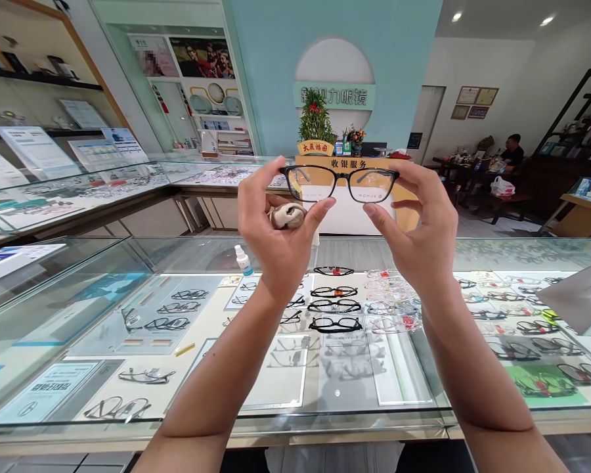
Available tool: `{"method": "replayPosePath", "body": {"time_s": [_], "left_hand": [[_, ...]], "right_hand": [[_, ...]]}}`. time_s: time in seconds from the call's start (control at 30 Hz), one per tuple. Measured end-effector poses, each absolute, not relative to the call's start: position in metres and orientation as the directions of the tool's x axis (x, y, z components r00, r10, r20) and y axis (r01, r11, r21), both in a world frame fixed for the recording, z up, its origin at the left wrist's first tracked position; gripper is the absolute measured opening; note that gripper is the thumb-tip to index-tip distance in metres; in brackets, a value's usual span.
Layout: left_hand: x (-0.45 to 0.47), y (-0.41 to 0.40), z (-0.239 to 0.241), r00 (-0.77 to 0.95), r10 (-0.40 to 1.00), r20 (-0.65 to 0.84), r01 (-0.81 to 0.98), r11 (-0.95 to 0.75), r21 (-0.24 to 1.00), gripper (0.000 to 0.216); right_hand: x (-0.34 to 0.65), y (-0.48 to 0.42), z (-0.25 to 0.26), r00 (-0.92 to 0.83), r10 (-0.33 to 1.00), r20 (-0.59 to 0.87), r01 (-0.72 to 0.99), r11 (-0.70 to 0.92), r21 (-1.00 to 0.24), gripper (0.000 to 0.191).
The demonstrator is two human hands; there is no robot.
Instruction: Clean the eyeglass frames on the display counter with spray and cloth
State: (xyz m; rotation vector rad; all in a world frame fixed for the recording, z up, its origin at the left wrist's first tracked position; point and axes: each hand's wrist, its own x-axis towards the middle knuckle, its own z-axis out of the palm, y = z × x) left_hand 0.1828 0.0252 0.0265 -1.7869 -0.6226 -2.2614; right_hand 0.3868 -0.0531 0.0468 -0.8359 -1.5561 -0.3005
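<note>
I hold a pair of black-framed glasses (341, 180) up at eye height with both hands, lenses facing me. My left hand (276, 226) pinches the left end of the frame between thumb and fingertips and also keeps a crumpled beige cloth (286, 215) against its palm. My right hand (416, 223) pinches the right end of the frame the same way. Both hands hover above a glass display counter (256, 263).
Under the counter glass lie several rows of glasses frames (335, 307). A small white dropper bottle (243, 261) stands on the glass near my left wrist. More glass showcases (69, 190) run along the left. A cashier desk (347, 203) with plants stands behind; a person sits far right (512, 151).
</note>
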Motion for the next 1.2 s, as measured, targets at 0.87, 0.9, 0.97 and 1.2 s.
{"method": "replayPosePath", "body": {"time_s": [0.87,0.9,0.97,1.2], "left_hand": [[0.185,0.029,0.027,-0.295,0.048,0.954,0.419,-0.891,0.174,0.075],[0.185,0.028,0.027,-0.295,0.058,0.954,0.413,-0.892,0.182,0.074],[0.186,0.026,0.027,-0.289,0.088,0.953,0.385,-0.901,0.200,0.073],[0.188,0.023,0.027,-0.242,0.202,0.949,0.267,-0.926,0.265,0.073]], "right_hand": [[0.375,-0.058,0.048,0.169,0.308,0.936,0.495,0.795,-0.351,0.037],[0.375,-0.059,0.048,0.161,0.318,0.934,0.501,0.789,-0.355,0.038],[0.375,-0.060,0.048,0.146,0.333,0.932,0.502,0.787,-0.360,0.040],[0.377,-0.058,0.047,0.134,0.367,0.920,0.430,0.815,-0.388,0.039]]}}
